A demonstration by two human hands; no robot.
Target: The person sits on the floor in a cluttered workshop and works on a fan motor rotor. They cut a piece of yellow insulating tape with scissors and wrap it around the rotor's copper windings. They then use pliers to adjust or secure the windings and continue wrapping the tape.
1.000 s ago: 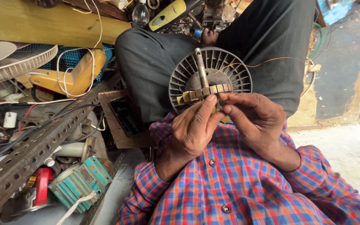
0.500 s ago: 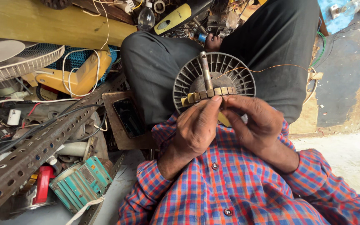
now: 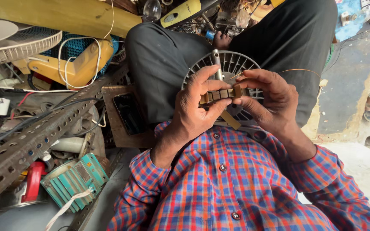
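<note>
In a checked shirt [image 3: 236, 192], a person pinches a small tan block [image 3: 221, 94] between both hands against a round grey slotted core [image 3: 232, 68] resting on the lap. The left hand [image 3: 193, 111] fingers grip its near edge; the right hand [image 3: 266, 98] fingers press the far end. Thin copper wire [image 3: 296, 70] trails right, unwound; judging by this, winding has barely started. Scrap [image 3: 65, 179] crowds the left.

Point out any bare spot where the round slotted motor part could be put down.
The pale floor right of the right hand lies bare, bordered by the checked sleeve and the chipped blue ledge. Left of the left hand it is crowded: perforated angle bar, green finned part, yellow casing, wires.
</note>
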